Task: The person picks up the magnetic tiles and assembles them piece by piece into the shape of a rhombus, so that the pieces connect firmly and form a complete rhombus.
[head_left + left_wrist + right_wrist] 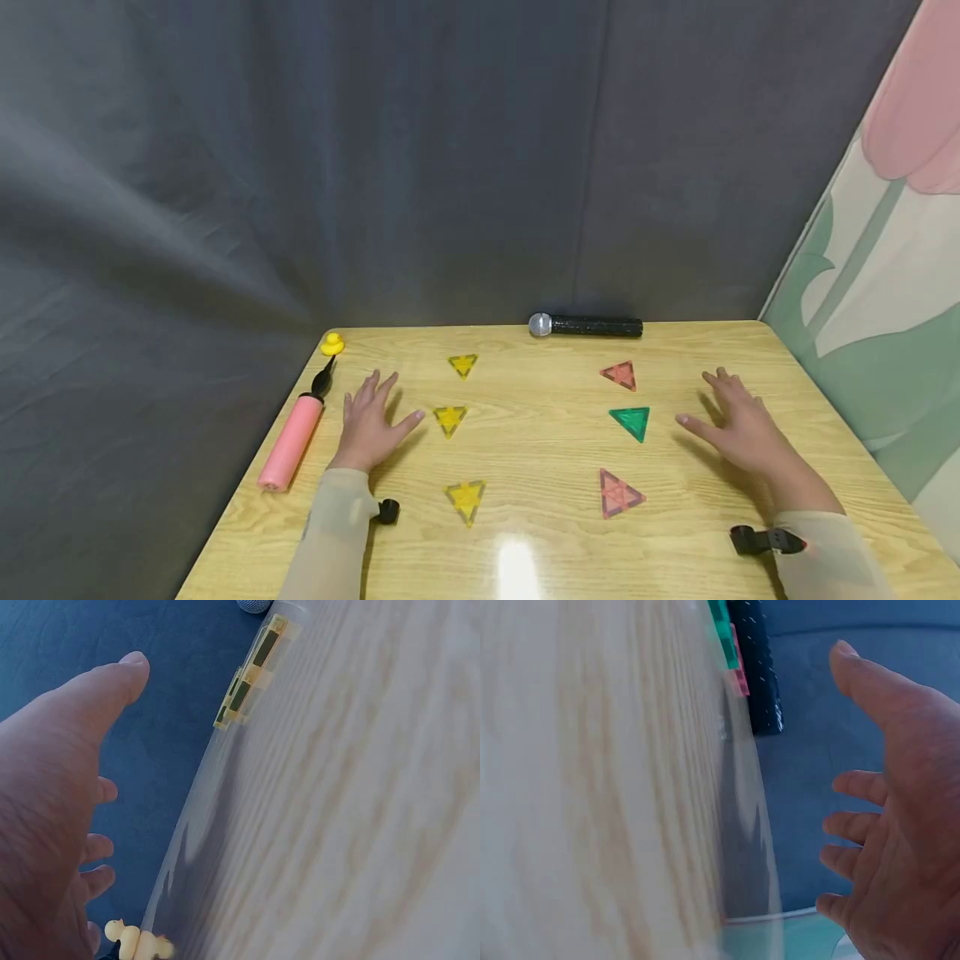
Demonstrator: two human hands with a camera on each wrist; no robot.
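Note:
My left hand (370, 427) hovers over the left side of the table, fingers spread and holding nothing. Its thumb points toward the middle one of three yellow triangular tiles (450, 419) set in a column. Over the right side my right hand (742, 429) is likewise spread, with nothing in it. Nearest to its thumb is a green triangular tile (632, 422). A pink-red triangular tile (621, 375) lies behind the green one, and another pink tile (619, 494) lies in front. Both wrist views show the palms raised above the wood, with shadows beneath.
A pink hand pump (291, 442) with a black nozzle lies along the left edge, a small yellow rubber duck (332, 343) beyond it. At the back edge lies a black microphone (592, 326). Dark curtain (465, 167) hangs behind the wooden table (540, 433); a floral panel (885, 292) stands at right.

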